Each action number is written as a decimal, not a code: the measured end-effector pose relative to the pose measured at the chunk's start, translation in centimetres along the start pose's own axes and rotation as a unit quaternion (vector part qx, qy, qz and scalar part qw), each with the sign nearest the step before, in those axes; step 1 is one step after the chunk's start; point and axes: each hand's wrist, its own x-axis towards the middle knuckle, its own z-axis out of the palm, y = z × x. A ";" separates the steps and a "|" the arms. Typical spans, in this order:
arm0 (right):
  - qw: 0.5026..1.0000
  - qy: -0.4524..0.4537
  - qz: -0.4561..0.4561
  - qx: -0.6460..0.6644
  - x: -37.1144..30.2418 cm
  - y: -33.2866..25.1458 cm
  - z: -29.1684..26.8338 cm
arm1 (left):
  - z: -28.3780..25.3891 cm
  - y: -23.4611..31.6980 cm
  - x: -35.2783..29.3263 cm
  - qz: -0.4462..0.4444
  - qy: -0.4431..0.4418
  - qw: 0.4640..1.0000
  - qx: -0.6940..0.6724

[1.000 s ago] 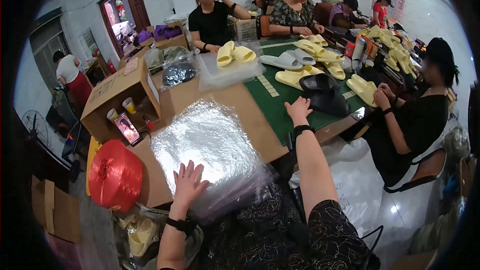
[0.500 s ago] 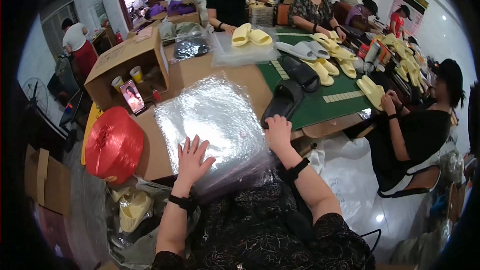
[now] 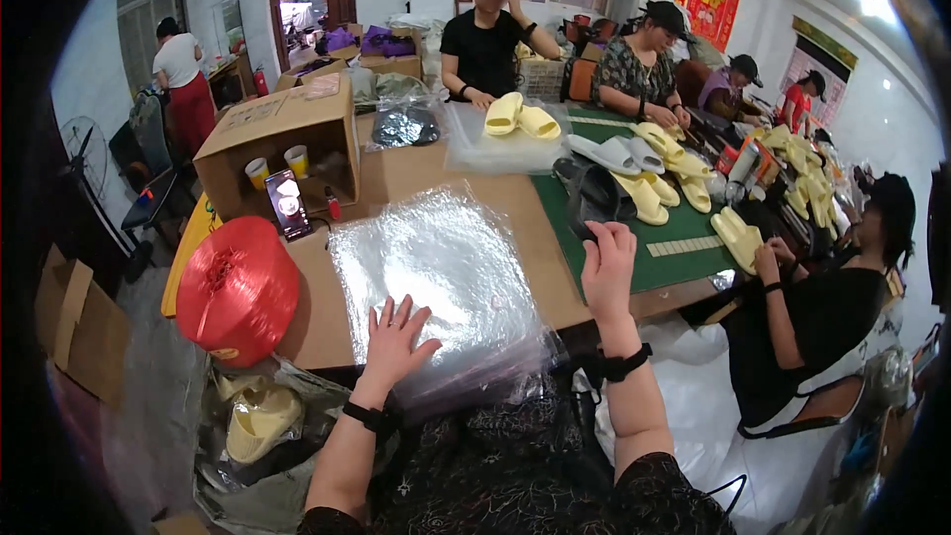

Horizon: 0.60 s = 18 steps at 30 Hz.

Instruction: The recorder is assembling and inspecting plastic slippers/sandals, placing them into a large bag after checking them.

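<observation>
My left hand (image 3: pixel 396 339) lies flat, fingers spread, on the near edge of a stack of clear plastic bags (image 3: pixel 436 267) on the brown table (image 3: pixel 515 208). My right hand (image 3: pixel 606 267) is raised at the stack's right side and grips the near end of a black slipper (image 3: pixel 594 196), which rests over the edge of the green mat (image 3: pixel 684 228). Both wrists wear black bands.
A red twine spool (image 3: pixel 238 287) sits at the table's left corner, by an open cardboard box (image 3: pixel 287 134) holding cups. Yellow and grey slippers (image 3: pixel 644 193) cover the mat. Several people sit around the table. A bag of yellow slippers (image 3: pixel 258 421) lies on the floor at my left.
My right hand has drawn the black slipper from far out on the mat back toward me. My left hand has stayed on the plastic bags.
</observation>
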 end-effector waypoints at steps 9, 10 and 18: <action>0.993 -0.029 -0.067 0.093 2.2 -7.7 -5.7 | 0.3 -0.3 -0.3 0.002 0.023 1.000 0.019; 0.992 -0.029 -0.078 0.096 2.2 -8.0 -6.2 | 0.3 -0.2 -0.1 0.008 0.021 1.000 0.015; 0.973 -0.189 -0.059 0.115 0.5 -5.6 -3.2 | 0.5 -0.1 0.0 0.017 0.013 1.000 0.018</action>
